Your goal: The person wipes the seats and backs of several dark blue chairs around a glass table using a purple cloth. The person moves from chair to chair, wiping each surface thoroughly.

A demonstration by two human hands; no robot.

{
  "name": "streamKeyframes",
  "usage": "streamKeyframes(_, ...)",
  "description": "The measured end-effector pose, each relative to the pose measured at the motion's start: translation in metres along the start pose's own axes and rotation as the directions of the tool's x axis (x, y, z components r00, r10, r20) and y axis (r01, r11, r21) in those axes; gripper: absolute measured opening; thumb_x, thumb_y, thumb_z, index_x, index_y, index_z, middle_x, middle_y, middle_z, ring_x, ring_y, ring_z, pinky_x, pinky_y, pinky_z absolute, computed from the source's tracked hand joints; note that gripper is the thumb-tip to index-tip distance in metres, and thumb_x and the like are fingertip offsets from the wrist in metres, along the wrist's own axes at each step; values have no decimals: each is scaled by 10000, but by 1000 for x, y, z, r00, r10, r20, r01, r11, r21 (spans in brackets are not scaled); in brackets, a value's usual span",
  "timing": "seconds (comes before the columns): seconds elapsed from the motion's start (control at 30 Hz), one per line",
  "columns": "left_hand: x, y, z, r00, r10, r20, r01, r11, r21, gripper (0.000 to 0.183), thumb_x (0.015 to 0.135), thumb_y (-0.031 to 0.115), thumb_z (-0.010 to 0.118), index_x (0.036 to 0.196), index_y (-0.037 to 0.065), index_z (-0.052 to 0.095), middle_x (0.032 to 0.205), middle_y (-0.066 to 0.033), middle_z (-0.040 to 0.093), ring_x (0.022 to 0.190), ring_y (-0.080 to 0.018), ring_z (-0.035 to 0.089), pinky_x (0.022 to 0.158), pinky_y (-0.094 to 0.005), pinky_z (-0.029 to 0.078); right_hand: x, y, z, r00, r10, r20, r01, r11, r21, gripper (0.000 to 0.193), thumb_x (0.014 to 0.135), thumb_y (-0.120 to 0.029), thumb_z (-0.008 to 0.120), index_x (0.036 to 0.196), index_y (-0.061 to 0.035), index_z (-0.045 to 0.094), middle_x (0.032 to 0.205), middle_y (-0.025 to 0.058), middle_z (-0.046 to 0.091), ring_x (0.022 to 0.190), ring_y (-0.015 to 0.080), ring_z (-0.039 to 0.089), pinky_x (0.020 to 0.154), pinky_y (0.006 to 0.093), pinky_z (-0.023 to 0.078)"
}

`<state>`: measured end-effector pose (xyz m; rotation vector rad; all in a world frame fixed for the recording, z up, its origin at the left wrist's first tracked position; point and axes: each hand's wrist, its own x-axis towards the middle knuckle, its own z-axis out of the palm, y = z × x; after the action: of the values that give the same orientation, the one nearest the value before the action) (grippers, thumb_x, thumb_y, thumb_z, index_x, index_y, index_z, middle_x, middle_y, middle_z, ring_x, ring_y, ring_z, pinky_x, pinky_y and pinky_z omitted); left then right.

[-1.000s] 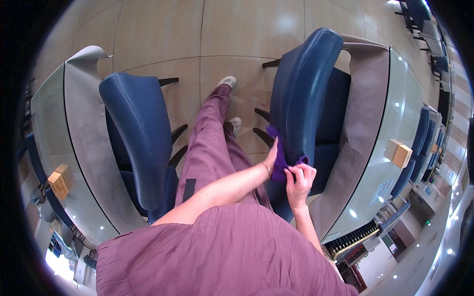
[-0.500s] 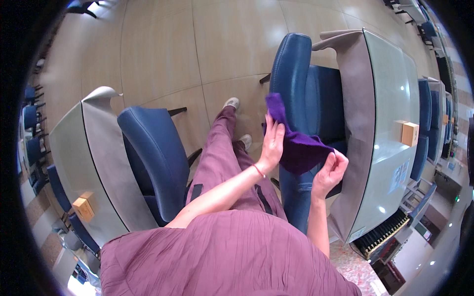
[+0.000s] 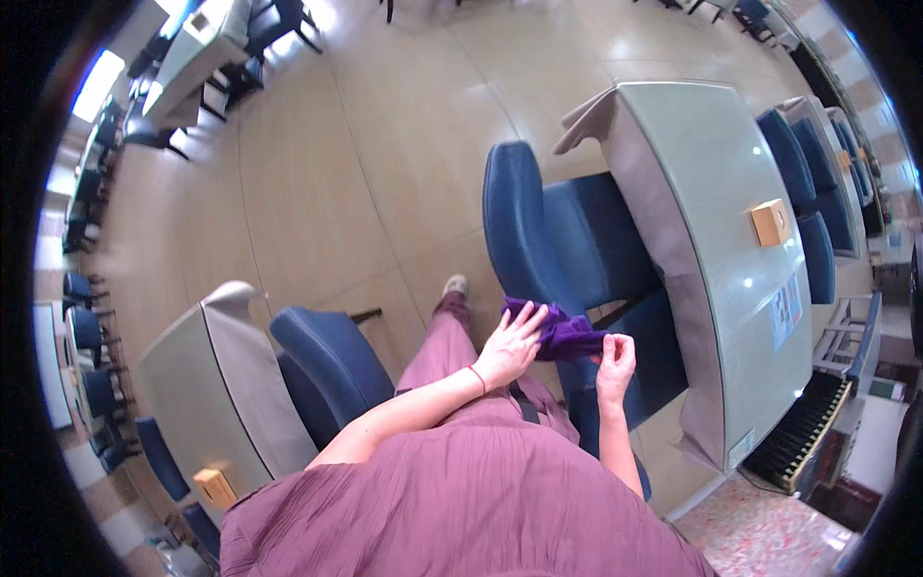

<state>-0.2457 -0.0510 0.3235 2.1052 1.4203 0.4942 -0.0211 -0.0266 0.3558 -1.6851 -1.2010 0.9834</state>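
- Since prev frame: purple cloth (image 3: pixel 562 335) is bunching up instead of spreading as a broad sheet, now running more level btwn the hands; view is also shifting, w/ L-side chair (image 3: pixel 332 361) & L table (image 3: pixel 187 370) sitting lower in it.
- L hand (image 3: pixel 510 349): lying over cloth's L end, back of hand facing up, fingers spreading, not curling; palm side is hiding, so can't tell how hard it's pressing.
- R hand (image 3: pixel 613 365): pinching cloth's R end btwn thumb & fingers, tips pressing together.
- Key relation: cloth is stretching crosswise btwn hands, long axis running approx L-R, dipping a bit toward the wearer at R end. It's lying to R of L hand, to L of R hand. Neither hand is clearly nearer, both are touching it; L is covering part of it, R is only gripping the edge.
- Cloth loc: showing ahead of torso, by near end of blue chair back (image 3: pixel 514 212); can't tell if touching it or hovering above.
- R side: 2nd blue seat (image 3: pixel 659 361) is sitting just past R hand; covered table (image 3: pixel 716 125) is standing beyond, w/ wooden box (image 3: pixel 770 223) & printed card (image 3: pixel 786 313) resting on top.
- Also: L table is holding 2nd wooden box (image 3: pixel 214 488); one pale shoe (image 3: pixel 456 285) is showing on tiled floor (image 3: pixel 298 192).
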Motion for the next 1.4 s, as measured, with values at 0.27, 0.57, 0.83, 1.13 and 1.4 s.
streamKeyframes(0.27, 68, -27, -99, 825, -246, -508, 132, 959, -251, 342, 1030, 285, 531, 842, 1, 562, 804, -213, 583, 774, -404, 593, 689, -465, 467, 29, -29, 10, 994, -44, -103, 65, 975, 214, 185, 973, -187, 681, 905, -44, 587, 780, 6, 597, 681, 83, 587, 561, 259, 559)
streamKeyframes(0.57, 172, -144, -141, 952, -274, -137, 264, 961, -86, 556, 926, 357, 629, 1421, 131, 517, 1249, -321, 551, 1137, -445, 585, 975, -455, 490, 60, -88, 41, 990, -80, 116, 50, 969, 244, 143, 941, -113, 689, 1054, -27, 679, 947, 15, 706, 891, 100, 642, 810, 277, 527)
streamKeyframes(0.83, 195, -60, -444, 642, 538, 547, -163, 792, -588, 230, 990, 159, 604, 1005, -28, 737, 986, -103, 760, 1017, -167, 680, 882, -327, 544, -65, -273, -73, 908, -220, 355, 191, 975, 117, 95, 883, -123, 712, 917, -34, 716, 855, 51, 701, 809, 127, 630, 755, 282, 511)
streamKeyframes(1.13, 195, 20, -629, 38, 971, 237, -864, 152, -481, 247, 981, 197, 586, 1088, 5, 699, 1053, -113, 735, 1039, -198, 683, 870, -335, 541, -208, -472, -31, 67, -841, 536, 998, 46, -53, 392, 917, -185, 654, 1303, -123, 621, 1184, 77, 686, 1012, 201, 651, 837, 307, 491)
streamKeyframes(1.4, 209, 24, -622, -126, 964, 236, -900, -12, -435, 333, 1001, 279, 557, 1187, 19, 655, 1120, -126, 709, 1056, -218, 672, 883, -351, 527, -206, -513, 34, 248, -828, 502, 950, 108, -292, 394, 919, -173, 647, 1308, -120, 614, 1188, 69, 684, 1020, 203, 650, 846, 309, 493)
